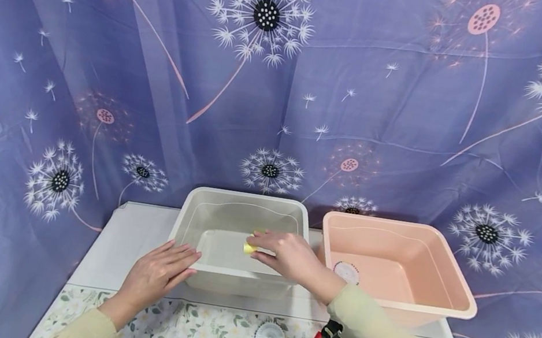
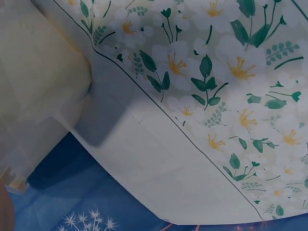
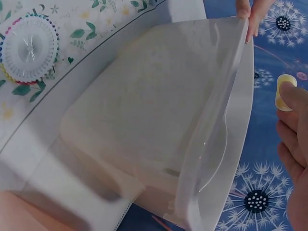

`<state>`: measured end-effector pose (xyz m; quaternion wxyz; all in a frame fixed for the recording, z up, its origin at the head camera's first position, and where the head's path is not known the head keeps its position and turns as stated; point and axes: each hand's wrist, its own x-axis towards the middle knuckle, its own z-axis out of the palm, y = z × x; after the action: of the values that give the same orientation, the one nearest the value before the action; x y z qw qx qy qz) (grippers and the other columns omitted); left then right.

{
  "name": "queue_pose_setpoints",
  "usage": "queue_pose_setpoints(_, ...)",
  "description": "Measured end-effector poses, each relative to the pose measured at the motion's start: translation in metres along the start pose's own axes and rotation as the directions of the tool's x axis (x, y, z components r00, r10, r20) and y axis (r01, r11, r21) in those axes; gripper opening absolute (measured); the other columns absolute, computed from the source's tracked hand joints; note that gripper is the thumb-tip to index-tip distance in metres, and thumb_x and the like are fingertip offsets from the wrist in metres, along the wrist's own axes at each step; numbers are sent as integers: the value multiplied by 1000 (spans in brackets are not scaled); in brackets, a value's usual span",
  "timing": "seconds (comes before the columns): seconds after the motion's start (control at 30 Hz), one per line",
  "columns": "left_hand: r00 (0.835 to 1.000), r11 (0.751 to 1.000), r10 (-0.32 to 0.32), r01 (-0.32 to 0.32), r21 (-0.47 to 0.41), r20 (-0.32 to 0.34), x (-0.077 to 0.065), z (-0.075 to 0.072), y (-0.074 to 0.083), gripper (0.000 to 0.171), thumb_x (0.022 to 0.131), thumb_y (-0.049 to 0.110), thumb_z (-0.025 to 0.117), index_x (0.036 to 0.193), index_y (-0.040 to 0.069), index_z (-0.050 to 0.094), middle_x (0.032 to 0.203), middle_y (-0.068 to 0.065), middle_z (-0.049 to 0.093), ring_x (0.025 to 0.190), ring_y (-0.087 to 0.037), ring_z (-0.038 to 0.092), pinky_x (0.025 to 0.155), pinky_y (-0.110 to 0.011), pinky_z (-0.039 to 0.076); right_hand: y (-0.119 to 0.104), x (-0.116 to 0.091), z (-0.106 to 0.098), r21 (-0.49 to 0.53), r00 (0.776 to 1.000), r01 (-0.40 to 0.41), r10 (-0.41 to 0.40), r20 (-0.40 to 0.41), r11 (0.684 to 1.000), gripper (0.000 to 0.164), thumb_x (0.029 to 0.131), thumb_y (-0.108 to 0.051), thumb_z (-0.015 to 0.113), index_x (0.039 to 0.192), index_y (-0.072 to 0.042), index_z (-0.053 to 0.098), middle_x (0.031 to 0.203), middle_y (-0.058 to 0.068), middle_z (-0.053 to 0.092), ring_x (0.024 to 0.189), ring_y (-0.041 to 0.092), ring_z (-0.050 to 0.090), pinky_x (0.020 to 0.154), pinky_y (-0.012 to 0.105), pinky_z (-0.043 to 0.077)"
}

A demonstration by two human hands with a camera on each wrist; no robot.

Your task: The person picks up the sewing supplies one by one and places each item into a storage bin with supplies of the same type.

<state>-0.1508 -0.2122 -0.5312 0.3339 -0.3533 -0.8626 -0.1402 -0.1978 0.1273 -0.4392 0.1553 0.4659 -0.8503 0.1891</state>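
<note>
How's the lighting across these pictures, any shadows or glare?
Head view: brightest, with soft shading in the folds of the purple-blue dandelion-print fabric backdrop; left wrist: dim, a dark shadow crossing the white-bordered floral table cover; right wrist: also dim, thin glints along the rim of the pale grey rectangular plastic tub.

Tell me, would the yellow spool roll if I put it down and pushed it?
Laid sideways, the yellow spool would probably roll, since its body looks round. It's likely light, being small enough for the right hand to pinch between thumb and fingers.
</note>
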Motion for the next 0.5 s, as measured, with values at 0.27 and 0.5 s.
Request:
queue_pose_setpoints(0.27,1000,1000,0,0,-3,-5,0,0,-1,65,115,55,35,124,10,81,116,-6,81,109,-28,78,102,-56,59,7,14,5,-12,999,5,-4,35,1000,30,97,-26,81,125,-14,81,125,5,78,113,25,77,100,41,63)
queue_pose_setpoints(0.5,1000,1000,3,-3,-7,-4,0,0,-1,65,115,55,35,124,11,81,116,-7,81,108,-28,78,102,-56,59,11,26,7,-8,998,-3,3,62,1000,29,98,-25,81,123,-12,81,124,9,78,113,29,77,97,44,64)
